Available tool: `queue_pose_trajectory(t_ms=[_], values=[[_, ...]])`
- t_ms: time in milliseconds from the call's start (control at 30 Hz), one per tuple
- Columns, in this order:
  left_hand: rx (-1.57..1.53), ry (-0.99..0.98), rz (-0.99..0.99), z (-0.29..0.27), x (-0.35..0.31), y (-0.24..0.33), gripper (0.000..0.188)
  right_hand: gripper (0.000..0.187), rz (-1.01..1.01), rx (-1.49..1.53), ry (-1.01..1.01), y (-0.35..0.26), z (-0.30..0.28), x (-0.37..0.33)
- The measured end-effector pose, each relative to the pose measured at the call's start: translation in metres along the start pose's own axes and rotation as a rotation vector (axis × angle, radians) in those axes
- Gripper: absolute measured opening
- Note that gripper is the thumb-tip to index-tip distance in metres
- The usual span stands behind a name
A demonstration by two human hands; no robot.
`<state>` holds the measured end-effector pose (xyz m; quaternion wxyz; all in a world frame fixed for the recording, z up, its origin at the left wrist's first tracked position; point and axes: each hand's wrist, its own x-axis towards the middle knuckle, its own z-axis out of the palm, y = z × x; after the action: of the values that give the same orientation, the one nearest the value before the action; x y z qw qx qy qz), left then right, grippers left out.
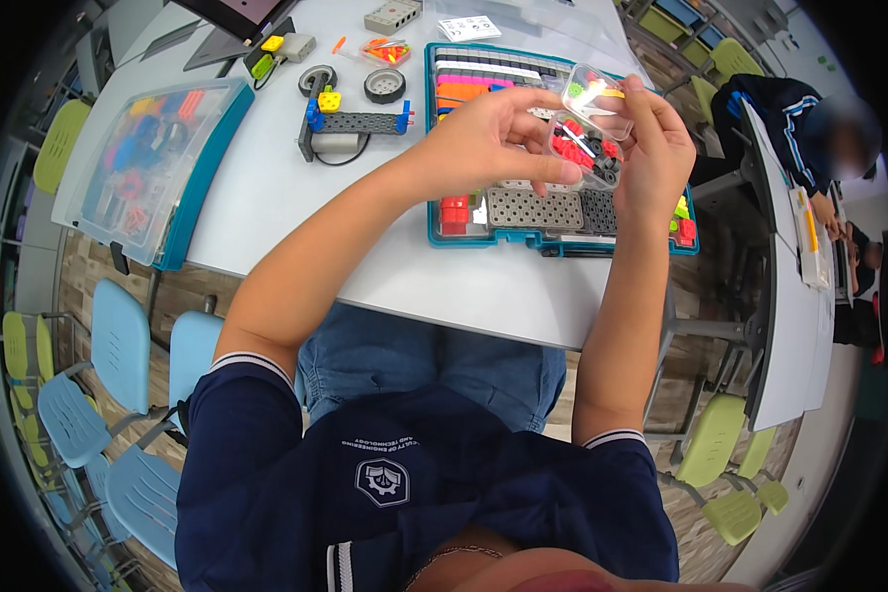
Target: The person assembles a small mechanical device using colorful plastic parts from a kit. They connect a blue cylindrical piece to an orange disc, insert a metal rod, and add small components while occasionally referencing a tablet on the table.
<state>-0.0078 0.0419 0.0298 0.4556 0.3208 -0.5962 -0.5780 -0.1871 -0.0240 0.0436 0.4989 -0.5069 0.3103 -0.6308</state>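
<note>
Currently, a small clear plastic compartment box [587,133] filled with red, black and green parts is held up in the upper right of the frame, above a teal-rimmed parts tray [523,232] on a white table [257,197]. It is gripped by the left hand [488,133] and the right hand [656,148], fingers closed on its edges. Probably it is best kept level, so nothing spills.

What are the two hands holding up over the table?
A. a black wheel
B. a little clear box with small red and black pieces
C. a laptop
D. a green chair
B: the left hand and the right hand together grip a little clear box with small red and black pieces inside, above the open teal tray of building parts.
</note>
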Motion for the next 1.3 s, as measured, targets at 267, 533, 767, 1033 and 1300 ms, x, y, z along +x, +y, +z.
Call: queue_pose_trajectory(t_ms=[267, 533, 767, 1033, 1300], values=[[0.115, 0.077, 0.104, -0.002, 0.001, 0.002, 0.079, 0.020, -0.041, -0.023, 0.022, 0.001, 0.001, 0.000], [0.098, 0.175, 0.167, 0.006, -0.002, 0.003, 0.092, 0.021, -0.075, -0.049, 0.004, 0.000, 0.002, -0.001], [0.214, 0.104, 0.282, 0.005, 0.002, -0.004, 0.065, 0.021, -0.084, -0.074, -0.015, -0.001, 0.001, -0.001], [0.185, 0.242, 0.270, 0.002, 0.000, -0.005, 0.056, 0.026, -0.252, -0.150, -0.073, -0.001, 0.005, -0.001], [0.237, 0.337, 0.358, -0.006, 0.002, -0.002, 0.055, 0.020, -0.460, -0.634, -0.168, 0.007, 0.008, -0.007]])
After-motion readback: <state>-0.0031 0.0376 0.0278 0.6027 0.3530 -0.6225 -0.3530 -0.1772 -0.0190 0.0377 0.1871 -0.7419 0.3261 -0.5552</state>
